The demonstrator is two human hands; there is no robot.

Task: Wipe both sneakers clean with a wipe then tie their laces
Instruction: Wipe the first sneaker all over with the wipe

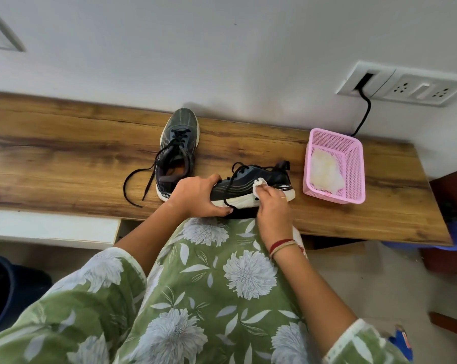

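Note:
A dark sneaker with a white sole lies sideways at the near edge of the wooden shelf, its heel pointing right. My left hand grips its toe end. My right hand presses a small white wipe against the shoe's side, near the heel. The second sneaker stands upright behind, toe toward the wall, with its black laces untied and trailing left over the wood.
A pink mesh basket with crumpled white wipes inside sits to the right of the shoes. A black cable runs down from a wall socket panel. My green floral garment fills the foreground.

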